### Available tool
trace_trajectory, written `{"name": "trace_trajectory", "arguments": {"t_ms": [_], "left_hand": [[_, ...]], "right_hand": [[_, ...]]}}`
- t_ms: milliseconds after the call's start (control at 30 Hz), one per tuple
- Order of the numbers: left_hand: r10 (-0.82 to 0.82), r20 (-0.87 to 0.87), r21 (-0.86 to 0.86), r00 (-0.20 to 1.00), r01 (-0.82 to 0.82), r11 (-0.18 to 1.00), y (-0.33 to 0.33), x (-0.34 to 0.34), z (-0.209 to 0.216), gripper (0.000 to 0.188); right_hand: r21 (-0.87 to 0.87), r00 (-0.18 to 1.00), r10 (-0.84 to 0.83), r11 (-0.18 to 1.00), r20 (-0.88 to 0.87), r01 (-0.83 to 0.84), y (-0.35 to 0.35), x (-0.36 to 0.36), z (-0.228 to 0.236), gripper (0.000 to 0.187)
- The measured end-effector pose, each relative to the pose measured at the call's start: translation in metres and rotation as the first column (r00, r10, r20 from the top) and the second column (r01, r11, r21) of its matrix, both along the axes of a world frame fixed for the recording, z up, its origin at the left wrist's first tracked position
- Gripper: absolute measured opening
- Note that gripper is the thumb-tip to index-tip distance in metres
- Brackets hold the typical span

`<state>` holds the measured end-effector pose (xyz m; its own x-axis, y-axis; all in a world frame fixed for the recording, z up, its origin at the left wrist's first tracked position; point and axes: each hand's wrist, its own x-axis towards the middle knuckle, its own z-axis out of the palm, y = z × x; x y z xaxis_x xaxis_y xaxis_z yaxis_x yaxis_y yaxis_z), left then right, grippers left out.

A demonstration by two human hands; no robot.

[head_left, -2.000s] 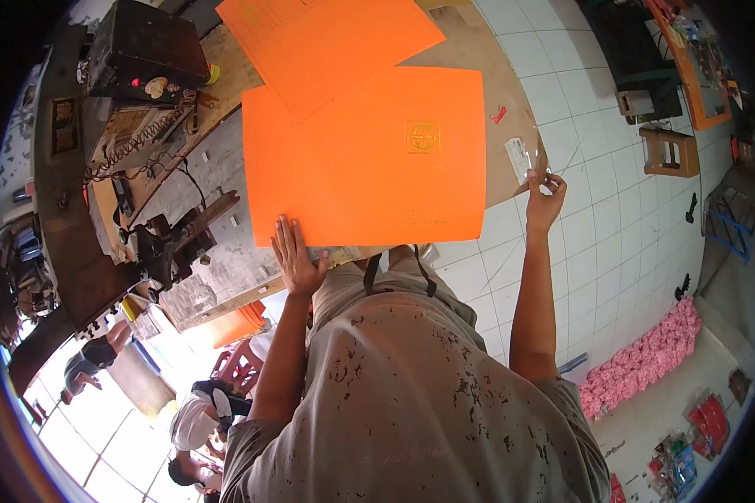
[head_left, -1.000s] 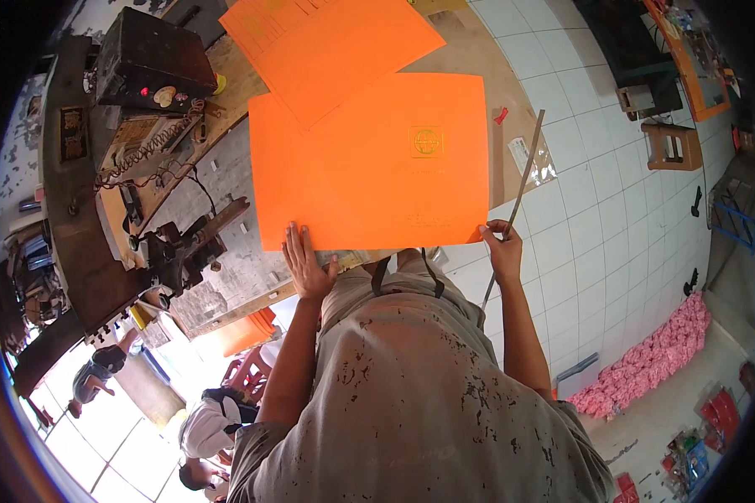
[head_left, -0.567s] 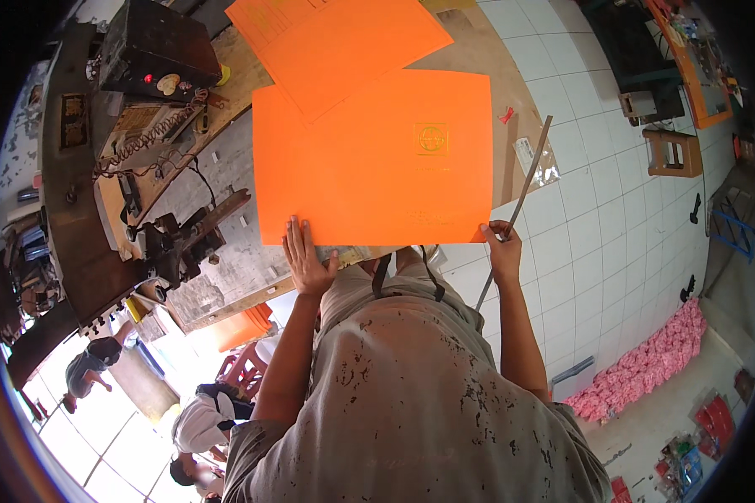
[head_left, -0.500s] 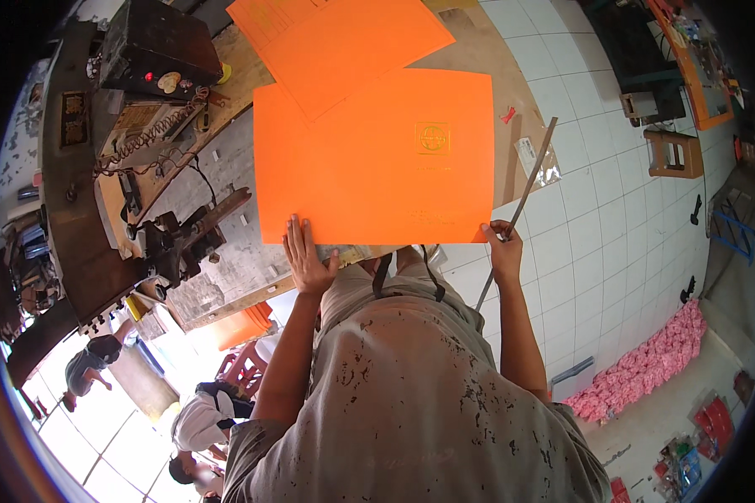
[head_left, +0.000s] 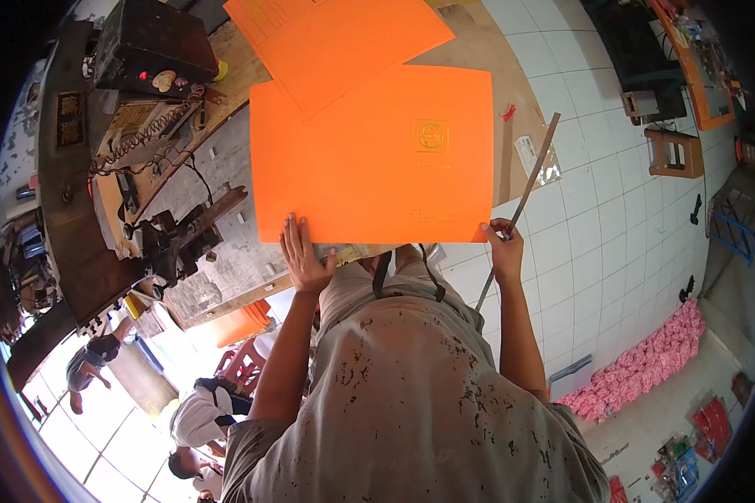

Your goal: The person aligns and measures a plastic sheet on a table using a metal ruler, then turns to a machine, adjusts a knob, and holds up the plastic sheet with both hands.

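We rested our left hand (head_left: pixel 308 267), grip straightened flat, on the orange sheet (head_left: pixel 352 180), while our right hand (head_left: pixel 506 251) clamped its corner (a thin strip (head_left: pixel 535 172) slanted alongside).

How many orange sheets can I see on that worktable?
2: the near sheet, with a gold emblem, and the far sheet, lying askew over its far edge. More may be hidden underneath.

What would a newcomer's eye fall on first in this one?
Probably the big orange sheet, upper middle, with a gold emblem toward its right. The left hand lies flat at its lower left edge; the right hand, at its lower right corner, holds a long thin strip. Then a bumpy pink bundle, lower right.
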<state>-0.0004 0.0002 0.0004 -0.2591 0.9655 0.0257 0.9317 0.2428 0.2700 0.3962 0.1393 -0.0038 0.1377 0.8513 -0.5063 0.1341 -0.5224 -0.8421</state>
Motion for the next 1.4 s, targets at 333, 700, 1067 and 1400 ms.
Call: {"name": "trace_trajectory", "arguments": {"t_ms": [333, 700, 1067, 1400], "left_hand": [[-0.002, -0.010, -0.014, 1.000, 0.002, 1.000, 0.000, 0.000, -0.002, 0.090], [-0.008, -0.013, -0.007, 1.000, 0.008, 1.000, 0.001, 0.000, -0.002, 0.088], [-0.006, -0.009, -0.003, 1.000, 0.006, 1.000, 0.002, 0.000, -0.001, 0.087], [-0.010, -0.007, -0.004, 1.000, 0.010, 1.000, 0.001, -0.001, -0.001, 0.087]], "right_hand": [[0.030, 0.998, -0.018, 0.999, 0.054, 0.016, 0.012, 0.003, -0.003, 0.022], [0.044, 0.998, -0.016, 0.999, 0.064, 0.013, 0.027, -0.002, -0.003, 0.019], [0.038, 0.991, -0.001, 0.999, 0.130, -0.005, 0.036, -0.006, 0.003, 0.020], [0.006, 0.991, 0.013, 1.000, 0.130, -0.013, 0.036, -0.001, -0.006, 0.024]]}}
